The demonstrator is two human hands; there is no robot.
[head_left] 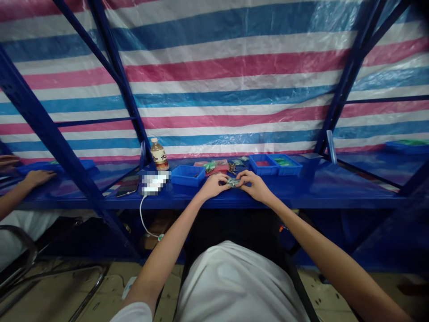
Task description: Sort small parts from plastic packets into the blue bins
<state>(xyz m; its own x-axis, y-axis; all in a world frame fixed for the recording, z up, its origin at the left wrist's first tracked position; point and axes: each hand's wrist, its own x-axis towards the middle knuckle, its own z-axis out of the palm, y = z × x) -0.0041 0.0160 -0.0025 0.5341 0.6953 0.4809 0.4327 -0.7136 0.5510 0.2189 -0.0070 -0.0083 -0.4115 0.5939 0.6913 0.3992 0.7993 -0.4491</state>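
Between my hands, just above the front part of the blue table [318,185], is a small clear, greenish plastic bag [232,182]. My left hand [213,186] pinches its left end with thumb and fingers. On the other side, my right hand [256,187] grips the right end the same way. What the bag contains is too small to make out. Right behind my hands lie a pile of small brass-coloured parts [232,168] and a pink plastic bag [219,167] with green packets [210,166] on it.
Blue trays stand left [188,175] and right [263,164] of the pile; another tray [288,165] holds green packets. A drink bottle [158,154], a phone [127,188] and a blurred-out item with a white cable [142,217] sit left. Another person's hand [39,177] rests beyond the blue post [63,129].
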